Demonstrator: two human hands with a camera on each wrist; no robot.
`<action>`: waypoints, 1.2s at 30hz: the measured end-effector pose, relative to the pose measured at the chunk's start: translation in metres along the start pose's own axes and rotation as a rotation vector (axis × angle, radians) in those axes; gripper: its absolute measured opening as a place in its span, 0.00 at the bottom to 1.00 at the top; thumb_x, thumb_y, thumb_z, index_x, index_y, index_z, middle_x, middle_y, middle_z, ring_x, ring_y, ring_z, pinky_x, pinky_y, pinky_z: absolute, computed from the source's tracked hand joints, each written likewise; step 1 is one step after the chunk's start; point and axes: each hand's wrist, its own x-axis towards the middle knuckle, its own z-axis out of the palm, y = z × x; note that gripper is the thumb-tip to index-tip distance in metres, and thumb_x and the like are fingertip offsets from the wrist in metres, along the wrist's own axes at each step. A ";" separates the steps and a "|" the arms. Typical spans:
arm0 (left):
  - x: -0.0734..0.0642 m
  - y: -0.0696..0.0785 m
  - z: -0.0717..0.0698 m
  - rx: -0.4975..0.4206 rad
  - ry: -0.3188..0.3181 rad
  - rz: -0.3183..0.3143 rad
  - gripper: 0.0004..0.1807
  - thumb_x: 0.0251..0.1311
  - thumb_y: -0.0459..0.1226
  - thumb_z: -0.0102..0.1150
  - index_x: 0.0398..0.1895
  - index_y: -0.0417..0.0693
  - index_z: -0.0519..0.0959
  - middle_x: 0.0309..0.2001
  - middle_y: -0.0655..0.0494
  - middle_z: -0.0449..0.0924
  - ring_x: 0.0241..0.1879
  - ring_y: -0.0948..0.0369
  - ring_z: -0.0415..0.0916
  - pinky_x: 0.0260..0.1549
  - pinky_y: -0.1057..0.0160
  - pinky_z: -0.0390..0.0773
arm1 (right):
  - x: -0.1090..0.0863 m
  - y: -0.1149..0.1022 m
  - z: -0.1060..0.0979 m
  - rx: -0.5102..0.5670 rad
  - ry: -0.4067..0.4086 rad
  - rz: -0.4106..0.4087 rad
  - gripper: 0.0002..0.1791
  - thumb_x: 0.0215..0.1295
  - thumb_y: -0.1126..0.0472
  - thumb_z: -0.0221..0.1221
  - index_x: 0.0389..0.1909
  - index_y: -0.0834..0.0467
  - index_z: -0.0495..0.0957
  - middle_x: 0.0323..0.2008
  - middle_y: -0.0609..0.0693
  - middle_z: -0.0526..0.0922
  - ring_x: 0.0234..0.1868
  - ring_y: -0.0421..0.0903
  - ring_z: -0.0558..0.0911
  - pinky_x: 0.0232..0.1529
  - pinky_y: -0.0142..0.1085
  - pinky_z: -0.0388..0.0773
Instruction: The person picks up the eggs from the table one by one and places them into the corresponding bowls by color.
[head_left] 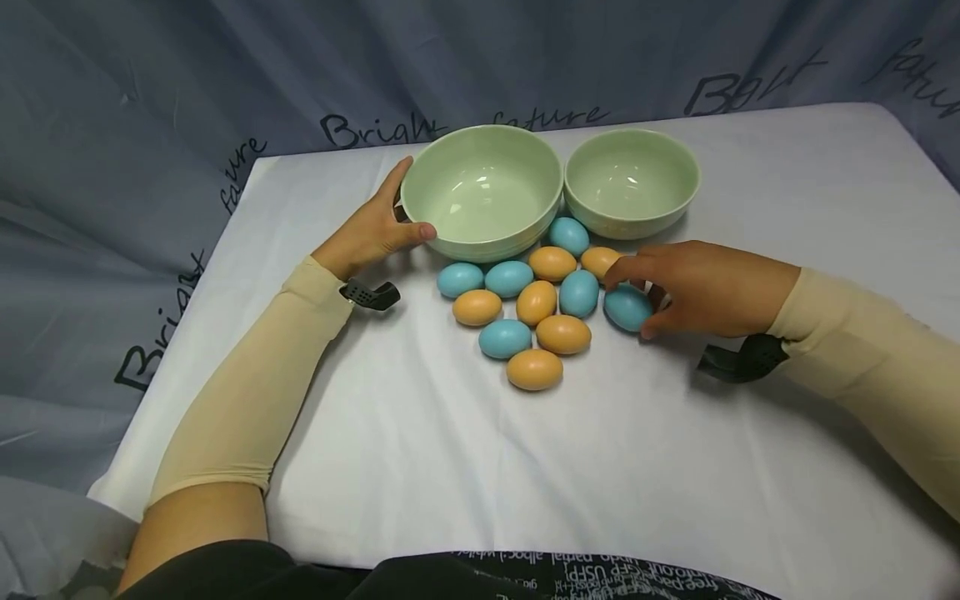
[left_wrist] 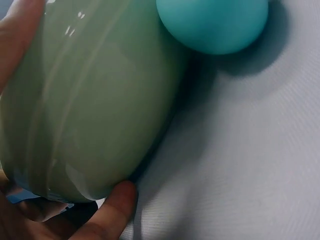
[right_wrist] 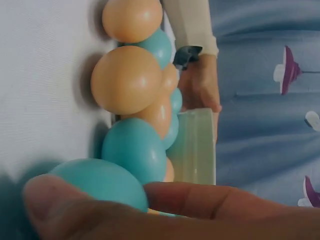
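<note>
My left hand (head_left: 378, 221) grips the left side of the larger pale green bowl (head_left: 483, 196). In the left wrist view the thumb lies against the bowl's wall (left_wrist: 100, 100) and a fingertip touches low down near its base. At the right edge of a cluster of eggs, my right hand (head_left: 697, 287) holds a blue egg (head_left: 628, 307) between thumb and fingers. The right wrist view shows that same blue egg (right_wrist: 102, 182) between thumb and fingertips, close to another blue egg (right_wrist: 134, 150). An orange egg (head_left: 599, 261) is partly covered by the right hand's fingers.
A smaller pale green bowl (head_left: 632, 185) stands to the right of the larger one. Several orange and blue eggs lie close together in front of the bowls, the nearest an orange egg (head_left: 535, 369). A white cloth (head_left: 420, 467) covers the table; a grey curtain (head_left: 450, 58) hangs behind.
</note>
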 end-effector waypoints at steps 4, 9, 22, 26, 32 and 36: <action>0.000 0.001 0.000 -0.001 -0.008 -0.001 0.69 0.38 0.56 0.78 0.77 0.72 0.35 0.74 0.58 0.50 0.69 0.57 0.57 0.68 0.53 0.59 | -0.002 0.003 -0.004 0.035 -0.068 0.001 0.35 0.46 0.61 0.76 0.55 0.39 0.73 0.51 0.39 0.77 0.44 0.39 0.79 0.44 0.39 0.80; -0.001 0.003 0.001 0.025 -0.004 -0.008 0.68 0.39 0.56 0.77 0.77 0.72 0.35 0.74 0.59 0.50 0.70 0.58 0.56 0.69 0.54 0.58 | -0.003 0.003 -0.005 -0.001 -0.066 -0.030 0.36 0.46 0.61 0.76 0.58 0.41 0.74 0.52 0.39 0.77 0.49 0.39 0.77 0.49 0.42 0.78; -0.003 0.004 0.000 0.077 -0.003 -0.019 0.68 0.41 0.58 0.75 0.77 0.72 0.34 0.76 0.59 0.47 0.72 0.58 0.52 0.70 0.53 0.54 | -0.002 0.022 -0.013 0.198 -0.103 -0.163 0.36 0.51 0.49 0.72 0.64 0.43 0.74 0.53 0.38 0.81 0.44 0.33 0.82 0.46 0.31 0.80; -0.004 0.005 0.000 0.101 0.001 -0.014 0.67 0.42 0.58 0.75 0.77 0.73 0.33 0.76 0.60 0.46 0.73 0.58 0.50 0.71 0.51 0.53 | -0.004 0.019 -0.028 0.259 -0.048 -0.039 0.36 0.50 0.46 0.72 0.63 0.34 0.72 0.52 0.37 0.81 0.46 0.33 0.82 0.45 0.30 0.79; -0.003 0.006 0.000 0.112 -0.005 0.011 0.67 0.42 0.57 0.75 0.77 0.72 0.34 0.76 0.61 0.47 0.72 0.58 0.52 0.70 0.51 0.54 | 0.005 0.013 -0.052 0.293 0.098 0.068 0.37 0.52 0.46 0.71 0.63 0.27 0.69 0.50 0.37 0.83 0.49 0.32 0.82 0.44 0.27 0.78; -0.004 0.005 0.000 0.076 -0.011 0.004 0.67 0.43 0.56 0.75 0.77 0.71 0.33 0.76 0.61 0.46 0.72 0.59 0.53 0.69 0.52 0.57 | 0.026 0.016 -0.067 0.277 0.141 0.056 0.36 0.53 0.45 0.70 0.64 0.29 0.69 0.52 0.40 0.83 0.49 0.32 0.82 0.43 0.23 0.77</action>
